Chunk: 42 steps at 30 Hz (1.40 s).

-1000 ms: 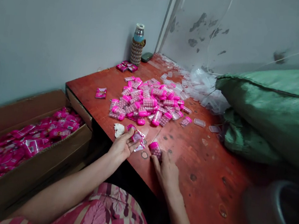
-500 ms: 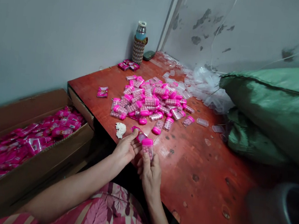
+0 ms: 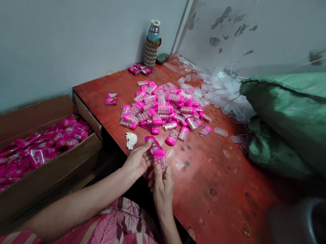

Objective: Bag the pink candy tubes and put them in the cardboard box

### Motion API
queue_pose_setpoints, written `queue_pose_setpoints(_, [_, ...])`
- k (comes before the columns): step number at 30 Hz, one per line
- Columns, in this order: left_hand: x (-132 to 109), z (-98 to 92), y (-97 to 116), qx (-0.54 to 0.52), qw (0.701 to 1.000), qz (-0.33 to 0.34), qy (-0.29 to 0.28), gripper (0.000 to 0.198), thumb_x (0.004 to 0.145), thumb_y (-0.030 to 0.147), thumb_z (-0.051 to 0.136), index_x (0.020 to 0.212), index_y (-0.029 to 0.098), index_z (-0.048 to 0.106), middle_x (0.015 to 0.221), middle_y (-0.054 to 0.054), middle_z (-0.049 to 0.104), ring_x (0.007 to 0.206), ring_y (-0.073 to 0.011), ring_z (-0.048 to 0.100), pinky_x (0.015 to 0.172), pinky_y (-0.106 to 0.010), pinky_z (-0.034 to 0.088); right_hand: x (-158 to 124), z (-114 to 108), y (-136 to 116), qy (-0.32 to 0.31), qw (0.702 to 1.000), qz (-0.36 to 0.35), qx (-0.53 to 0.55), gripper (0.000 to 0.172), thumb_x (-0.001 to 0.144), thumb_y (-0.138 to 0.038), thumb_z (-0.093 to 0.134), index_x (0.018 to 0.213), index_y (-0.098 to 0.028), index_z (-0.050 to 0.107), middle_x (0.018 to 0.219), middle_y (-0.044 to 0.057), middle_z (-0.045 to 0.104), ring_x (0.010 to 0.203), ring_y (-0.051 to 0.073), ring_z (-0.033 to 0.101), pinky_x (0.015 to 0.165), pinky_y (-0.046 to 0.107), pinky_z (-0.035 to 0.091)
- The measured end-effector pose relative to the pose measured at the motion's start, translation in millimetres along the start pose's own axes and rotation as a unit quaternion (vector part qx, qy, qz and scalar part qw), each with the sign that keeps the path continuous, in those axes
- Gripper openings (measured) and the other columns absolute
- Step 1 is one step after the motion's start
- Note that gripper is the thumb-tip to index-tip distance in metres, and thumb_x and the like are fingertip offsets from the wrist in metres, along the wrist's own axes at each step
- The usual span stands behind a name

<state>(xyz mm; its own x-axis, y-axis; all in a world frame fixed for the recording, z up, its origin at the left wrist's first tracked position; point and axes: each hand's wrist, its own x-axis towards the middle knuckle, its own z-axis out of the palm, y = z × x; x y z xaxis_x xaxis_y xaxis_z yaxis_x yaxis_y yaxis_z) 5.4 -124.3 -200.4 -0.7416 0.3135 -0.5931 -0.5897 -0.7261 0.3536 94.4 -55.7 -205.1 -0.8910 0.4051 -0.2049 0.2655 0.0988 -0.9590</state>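
Between thumb and fingers, my left hand (image 3: 138,160) pinches a pink printed plastic sleeve (image 3: 150,141) by its far end. My right hand (image 3: 162,188) grips the lower part of a small clear candy container (image 3: 159,162) with a pink cap and pale pink balls inside. The capped end points away from me and meets the near end of the sleeve; whether it is inside the opening I cannot tell. Beyond both hands lies a heap of similar pink-capped containers (image 3: 164,109). Crumpled white tissue (image 3: 131,140) rests left of the sleeve, by the table edge.
A cardboard box (image 3: 68,158) of pink wrapped packs (image 3: 40,155) stands left of the red table (image 3: 217,217). Small pink packets (image 3: 111,98) and a bottle in a knitted cover (image 3: 151,53) sit farther back. Clear plastic pieces (image 3: 224,93) and a green sack (image 3: 297,120) are at right.
The container in my right hand has shifted slightly left and up against the sleeve. My left hand keeps its pinch, and the sleeve now shows more of its printed face.
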Motion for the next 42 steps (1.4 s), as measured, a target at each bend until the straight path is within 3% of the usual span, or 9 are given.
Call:
queue_pose_setpoints(6, [-2.6, 1.2, 4.6, 0.092, 0.991, -0.006, -0.096, 0.018, 0.069, 0.027, 0.065, 0.069, 0.011, 0.058, 0.058, -0.003, 0.061, 0.048, -0.0106, 0.056, 0.049, -0.021, 0.048, 0.7, 2.5, -1.8, -0.053, 0.998, 0.018, 0.037, 0.027, 0.085, -0.046, 0.036, 0.077, -0.02, 0.041, 0.055, -0.006, 0.049, 0.037, 0.006, 0.042, 0.031, 0.015, 0.032])
queue_pose_setpoints(10, [-7.0, 2.6, 8.3, 0.152, 0.976, 0.012, -0.156, 0.02, 0.066, 0.028, 0.068, 0.071, 0.011, 0.059, 0.061, -0.003, 0.062, 0.05, -0.01, 0.056, 0.048, -0.02, 0.045, 2.7, 1.9, 1.6, -0.04, 0.999, 0.005, 0.02, 0.027, 0.084, -0.045, 0.038, 0.076, -0.019, 0.042, 0.053, -0.005, 0.049, 0.037, 0.006, 0.042, 0.033, 0.015, 0.033])
queue_pose_setpoints(17, [-11.5, 5.1, 6.7, 0.22, 0.967, -0.003, -0.13, 0.021, 0.06, 0.025, 0.072, 0.064, 0.009, 0.059, 0.057, -0.002, 0.059, 0.049, -0.009, 0.054, 0.049, -0.02, 0.043, 4.9, 1.6, 8.7, 0.0, 1.0, -0.019, 0.007, 0.025, 0.083, -0.043, 0.042, 0.074, -0.02, 0.042, 0.051, -0.006, 0.045, 0.039, 0.007, 0.043, 0.035, 0.016, 0.034])
queue_pose_setpoints(21, [-11.0, 5.8, 10.8, 0.259, 0.954, -0.007, -0.152, 0.02, 0.061, 0.026, 0.071, 0.061, 0.009, 0.06, 0.055, -0.003, 0.06, 0.049, -0.0104, 0.054, 0.05, -0.022, 0.042, 4.5, -0.8, 5.2, -0.061, 0.995, 0.001, 0.073, 0.025, 0.084, -0.044, 0.039, 0.079, -0.02, 0.043, 0.053, -0.006, 0.048, 0.037, 0.006, 0.041, 0.033, 0.015, 0.032])
queue_pose_setpoints(25, [-10.8, 4.2, 15.6, 0.347, 0.924, 0.054, -0.154, 0.018, 0.059, 0.025, 0.072, 0.061, 0.009, 0.063, 0.054, -0.002, 0.06, 0.048, -0.0091, 0.052, 0.05, -0.021, 0.04, 4.6, -3.2, 3.7, -0.154, 0.972, 0.046, 0.174, 0.028, 0.085, -0.047, 0.034, 0.083, -0.02, 0.042, 0.05, -0.007, 0.048, 0.031, 0.005, 0.035, 0.027, 0.014, 0.024])
queue_pose_setpoints(28, [-10.5, 1.7, 15.0, 0.385, 0.905, 0.097, -0.156, 0.017, 0.06, 0.025, 0.071, 0.063, 0.009, 0.065, 0.057, -0.002, 0.061, 0.05, -0.0086, 0.052, 0.051, -0.02, 0.039, 5.7, -4.7, 4.5, -0.106, 0.987, 0.017, 0.12, 0.028, 0.084, -0.046, 0.039, 0.079, -0.02, 0.043, 0.05, -0.006, 0.048, 0.034, 0.006, 0.038, 0.031, 0.015, 0.029])
queue_pose_setpoints(32, [-13.0, 1.3, 11.0, 0.334, 0.928, 0.049, -0.158, 0.02, 0.062, 0.028, 0.07, 0.065, 0.009, 0.065, 0.057, -0.004, 0.061, 0.047, -0.0101, 0.053, 0.049, -0.022, 0.04, 6.3, -6.7, 4.8, -0.04, 0.998, -0.03, 0.03, 0.025, 0.082, -0.044, 0.045, 0.074, -0.019, 0.045, 0.052, -0.005, 0.047, 0.041, 0.007, 0.042, 0.038, 0.017, 0.035])
queue_pose_setpoints(38, [-18.7, 4.6, 12.2, 0.323, 0.932, 0.004, -0.166, 0.02, 0.061, 0.026, 0.071, 0.067, 0.008, 0.065, 0.057, -0.005, 0.062, 0.046, -0.0108, 0.054, 0.048, -0.022, 0.042, 3.5, -6.9, 3.8, -0.143, 0.979, 0.019, 0.147, 0.029, 0.086, -0.046, 0.034, 0.081, -0.019, 0.042, 0.05, -0.007, 0.046, 0.031, 0.005, 0.033, 0.029, 0.015, 0.024])
queue_pose_setpoints(42, [-17.8, 4.1, 9.3, 0.28, 0.949, 0.007, -0.141, 0.021, 0.06, 0.027, 0.072, 0.062, 0.009, 0.062, 0.055, -0.004, 0.061, 0.047, -0.011, 0.055, 0.049, -0.022, 0.044, 4.6, -6.6, 2.7, -0.067, 0.997, -0.019, 0.036, 0.027, 0.083, -0.044, 0.042, 0.076, -0.019, 0.046, 0.051, -0.006, 0.046, 0.038, 0.007, 0.04, 0.035, 0.016, 0.031])
